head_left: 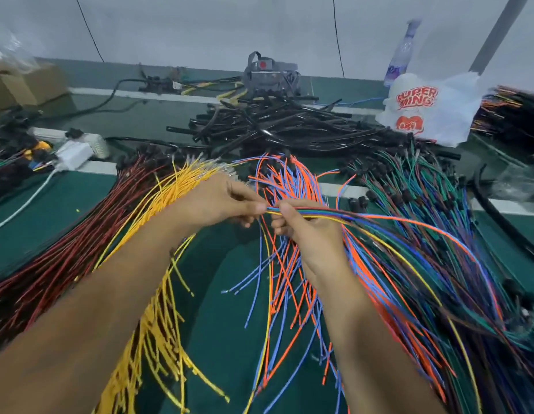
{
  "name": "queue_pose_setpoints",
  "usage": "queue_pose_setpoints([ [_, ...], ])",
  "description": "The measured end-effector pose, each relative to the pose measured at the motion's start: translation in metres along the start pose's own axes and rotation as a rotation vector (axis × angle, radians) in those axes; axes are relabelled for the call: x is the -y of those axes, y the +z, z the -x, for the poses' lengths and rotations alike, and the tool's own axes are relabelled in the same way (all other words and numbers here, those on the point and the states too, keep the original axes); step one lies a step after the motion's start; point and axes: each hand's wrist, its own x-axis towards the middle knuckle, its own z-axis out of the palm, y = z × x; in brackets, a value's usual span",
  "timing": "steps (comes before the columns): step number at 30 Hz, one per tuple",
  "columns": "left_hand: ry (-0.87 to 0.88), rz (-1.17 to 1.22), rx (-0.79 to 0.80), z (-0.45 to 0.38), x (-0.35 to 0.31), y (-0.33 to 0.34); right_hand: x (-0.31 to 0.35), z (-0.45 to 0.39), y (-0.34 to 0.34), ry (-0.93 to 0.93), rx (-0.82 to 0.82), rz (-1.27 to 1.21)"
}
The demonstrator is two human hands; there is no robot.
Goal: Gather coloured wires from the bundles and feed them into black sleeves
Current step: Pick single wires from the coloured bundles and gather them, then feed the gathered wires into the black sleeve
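Over the middle of the green table, my left hand [221,204] and my right hand [304,225] meet. Both pinch the ends of a small gathered set of coloured wires [379,222], which arcs off to the right. Below them fan out bundles of red and black wires [59,258], yellow wires [158,309], orange and blue wires [289,180], and green and purple wires [424,180]. A heap of black sleeves [283,127] lies behind the bundles, apart from both hands.
A white plastic bag [433,106] with red print stands at the back right, a bottle [400,52] behind it. A grey headset [268,73] lies at the back centre. A cardboard box [24,85] and white plugs [74,153] sit at the left.
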Motion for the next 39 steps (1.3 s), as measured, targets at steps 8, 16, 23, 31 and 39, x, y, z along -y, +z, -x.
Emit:
queue_pose_setpoints([
  [8, 0.125, -0.607, -0.195, -0.169, -0.013, -0.025, -0.002, 0.001, 0.000, 0.048, -0.097, -0.023],
  [16, -0.195, -1.049, -0.013, -0.299, 0.010, -0.007, 0.009, -0.003, 0.000, 0.201, -0.066, -0.042],
  [23, 0.004, -1.261, -0.182, -0.313, -0.005, -0.011, 0.011, -0.003, -0.005, 0.225, -0.027, 0.019],
  [31, 0.356, -1.517, -0.125, -0.265, -0.078, -0.037, 0.006, -0.005, -0.003, 0.177, -0.024, -0.034],
  [39, 0.232, -1.353, 0.134, -0.194, -0.021, -0.033, -0.004, -0.004, -0.003, 0.079, -0.008, 0.024],
])
